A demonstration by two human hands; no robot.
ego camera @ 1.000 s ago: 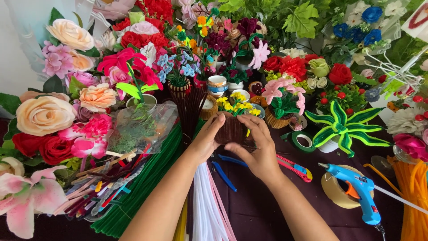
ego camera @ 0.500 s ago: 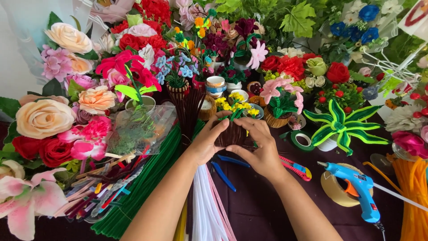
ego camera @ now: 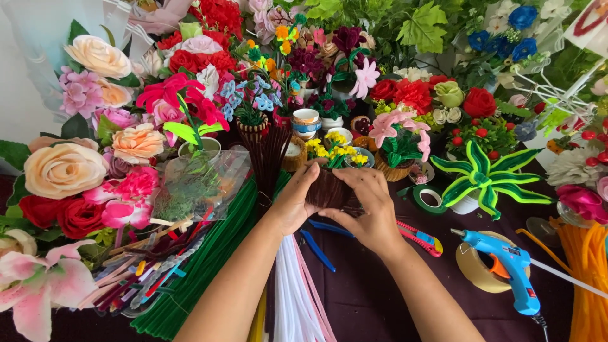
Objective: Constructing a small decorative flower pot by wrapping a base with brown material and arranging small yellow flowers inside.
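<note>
Nearest the camera, a fan of white and pink pipe cleaners point(ego camera: 292, 297) runs down the dark desk point(ego camera: 373, 304), with a thick bundle of green ones point(ego camera: 209, 266) to its left. Off to the right there's a blue glue gun point(ego camera: 510, 269) lying across a tape roll point(ego camera: 475, 269), and a red utility knife point(ego camera: 419, 235) just beside the right wrist.

Mid desk, both hands are wrapped around a small dark brown fuzzy pot point(ego camera: 326, 190). The left hand point(ego camera: 294, 202) cups its left side with fingers curled, thumb up near the rim. The right hand point(ego camera: 370, 206) closes over the right side and front, fingers pressed together against the wall. So it's a two-handed squeeze, not a pinch.

My take on doing this bit well: keep the pressure even all round so the wrapped wall stays round rather than going oval, and support the base so the little yellow flowers point(ego camera: 335, 151) on top don't get knocked. I'd say steady palms matter more than force here. The glue gun nozzle points toward the hands, so watch the sleeve-side wrist.

Further back sit a green striped leafy plant point(ego camera: 484, 180) on the right, a clear bag of greenery point(ego camera: 199, 183) on the left, then the big wall of roses and mixed blooms point(ego camera: 190, 60).
</note>
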